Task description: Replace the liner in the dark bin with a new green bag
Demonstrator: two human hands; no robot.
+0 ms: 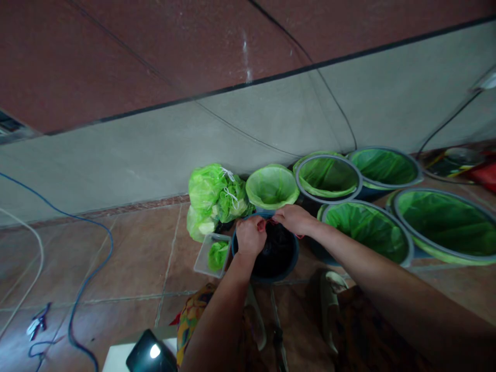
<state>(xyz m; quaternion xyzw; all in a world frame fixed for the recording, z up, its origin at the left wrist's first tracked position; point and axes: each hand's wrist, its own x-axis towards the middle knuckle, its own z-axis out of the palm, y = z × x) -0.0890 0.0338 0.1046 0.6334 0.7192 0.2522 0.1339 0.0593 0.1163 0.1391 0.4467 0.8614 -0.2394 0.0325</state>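
Note:
Both hands are over a round bin (293, 261) with a blue rim, which has a black trash bag (274, 253) in it. My left hand (250, 236) is closed at the bag's top edge on a red drawstring (262, 226). Opposite it, at the far right of the rim, my right hand (296, 219) pinches the same red string, and a bit of red shows below its palm. Beside the bin on the left sits a clear plastic box (204, 261) with green bags (218, 255) inside.
Several bins lined with green bags stand to the right, including one grey-rimmed bin (366, 230). Tied green bags (205, 188) lean by the wall. A blue cable (109, 253) and keys (37, 324) lie on the tiles. A dark phone-like device (149, 354) rests at the bottom.

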